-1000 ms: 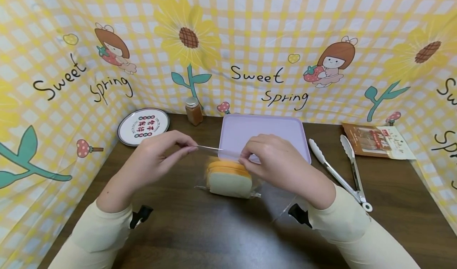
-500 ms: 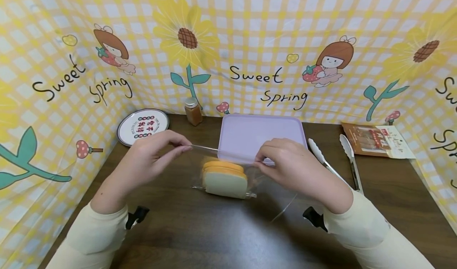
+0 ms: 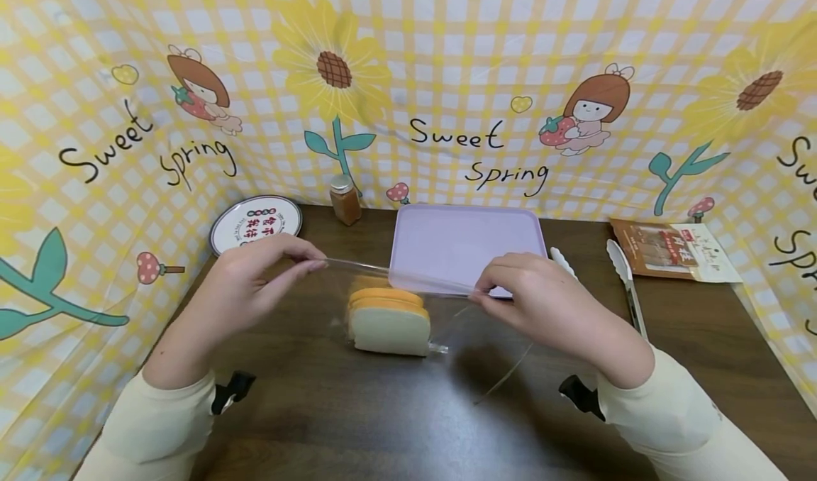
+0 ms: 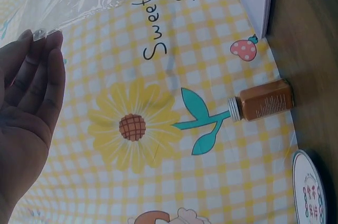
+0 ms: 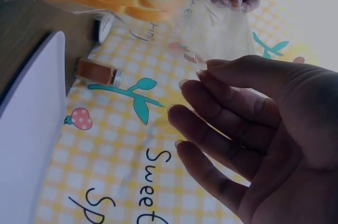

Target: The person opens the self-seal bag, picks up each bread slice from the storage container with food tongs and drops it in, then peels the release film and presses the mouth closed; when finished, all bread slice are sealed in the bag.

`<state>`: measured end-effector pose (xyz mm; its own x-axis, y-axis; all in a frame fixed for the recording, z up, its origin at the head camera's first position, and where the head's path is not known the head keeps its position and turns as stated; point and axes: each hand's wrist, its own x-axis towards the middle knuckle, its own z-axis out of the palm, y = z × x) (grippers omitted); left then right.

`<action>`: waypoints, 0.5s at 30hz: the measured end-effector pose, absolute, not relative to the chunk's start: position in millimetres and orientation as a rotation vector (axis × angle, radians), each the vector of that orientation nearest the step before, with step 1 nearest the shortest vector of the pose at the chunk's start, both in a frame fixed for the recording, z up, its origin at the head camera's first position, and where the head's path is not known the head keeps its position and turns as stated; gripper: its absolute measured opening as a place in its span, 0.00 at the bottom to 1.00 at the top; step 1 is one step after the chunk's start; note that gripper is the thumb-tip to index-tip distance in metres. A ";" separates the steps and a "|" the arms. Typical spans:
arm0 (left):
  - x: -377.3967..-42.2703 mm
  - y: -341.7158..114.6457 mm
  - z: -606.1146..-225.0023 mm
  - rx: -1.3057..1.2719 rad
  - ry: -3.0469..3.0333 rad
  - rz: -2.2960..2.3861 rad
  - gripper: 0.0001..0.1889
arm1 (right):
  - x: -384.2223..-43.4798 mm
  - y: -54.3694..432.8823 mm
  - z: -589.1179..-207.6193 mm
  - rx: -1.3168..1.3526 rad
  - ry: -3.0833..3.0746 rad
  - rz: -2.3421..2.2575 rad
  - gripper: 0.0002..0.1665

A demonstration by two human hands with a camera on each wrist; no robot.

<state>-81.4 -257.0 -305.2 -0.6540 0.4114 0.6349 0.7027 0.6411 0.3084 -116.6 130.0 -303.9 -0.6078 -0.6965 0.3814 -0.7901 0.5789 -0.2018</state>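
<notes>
A clear plastic bag (image 5: 229, 34) holding several slices of bread (image 3: 391, 330) with orange crusts hangs between both hands, its top edge stretched into a taut line. In the head view, my left hand (image 3: 245, 279) pinches the left end of that edge between thumb and fingertips. My right hand (image 3: 539, 296) pinches the opposite end, slightly lower and to the right. The right wrist view shows thumb and index finger on the film, the other fingers (image 5: 222, 131) loosely bent. The bread stands upright low in the bag, close over the table.
Behind the bag lies a lilac tray (image 3: 469, 243). Tongs (image 3: 628, 282) and a brown food pouch (image 3: 657, 250) are at the right. A spice jar (image 3: 345, 203) and a round plate (image 3: 257, 217) stand back left. A thin clear strip (image 3: 506, 378) lies on the table (image 3: 357, 424).
My hands have moved apart, left hand leftward and right hand rightward, pulling the bag's top edge longer. The bread has shifted a little left.
</notes>
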 end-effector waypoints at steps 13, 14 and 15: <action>-60.1 -282.4 -288.4 -1.145 -2.005 -1.379 0.10 | -112.5 121.1 -293.5 1.539 -2.511 1.192 0.08; -58.8 -285.6 -287.8 -1.178 -1.973 -1.438 0.10 | -113.0 118.7 -293.4 1.562 -2.511 1.252 0.07; -57.8 -289.0 -287.4 -1.189 -1.956 -1.467 0.10 | -114.3 115.7 -293.8 1.578 -2.515 1.301 0.07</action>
